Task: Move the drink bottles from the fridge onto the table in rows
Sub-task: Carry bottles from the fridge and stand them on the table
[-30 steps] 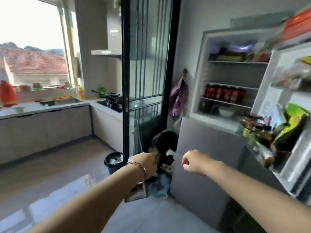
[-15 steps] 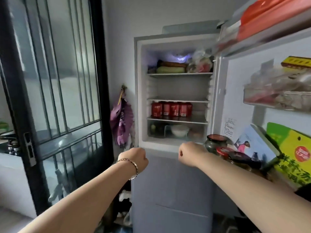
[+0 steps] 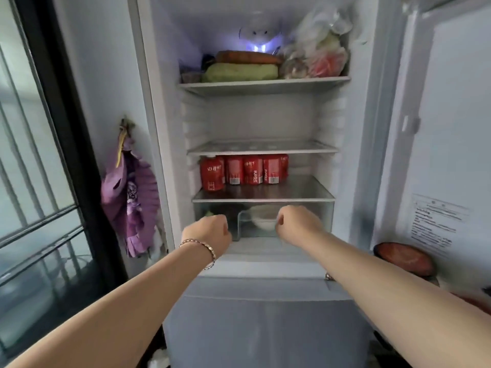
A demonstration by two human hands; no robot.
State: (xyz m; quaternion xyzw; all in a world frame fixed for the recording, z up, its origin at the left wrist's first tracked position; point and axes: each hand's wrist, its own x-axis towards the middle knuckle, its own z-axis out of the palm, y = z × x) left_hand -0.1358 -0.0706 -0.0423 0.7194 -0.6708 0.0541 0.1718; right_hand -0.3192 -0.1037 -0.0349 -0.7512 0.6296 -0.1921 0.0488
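The open fridge (image 3: 170, 144) fills the view. Several red drink bottles (image 3: 243, 170) stand in a row at the back left of its third shelf (image 3: 297, 193). My left hand (image 3: 210, 232), with a bracelet on the wrist, is a closed fist holding nothing, just below and in front of that shelf. My right hand (image 3: 296, 221) is also a fist holding nothing, level with the clear drawer (image 3: 325, 216) under the shelf. Both hands are apart from the bottles.
The top shelf holds wrapped food (image 3: 239, 71) and a plastic bag (image 3: 317, 53). The fridge door (image 3: 446, 134) stands open at right with a red-lidded jar (image 3: 405, 257) on its rack. A purple cloth (image 3: 130, 197) hangs on the wall left; a black-framed glass door (image 3: 34, 166) is further left.
The view has swung from the kitchen to the fridge and come much closer. Both fists have stayed extended in front and now sit near the drawer.
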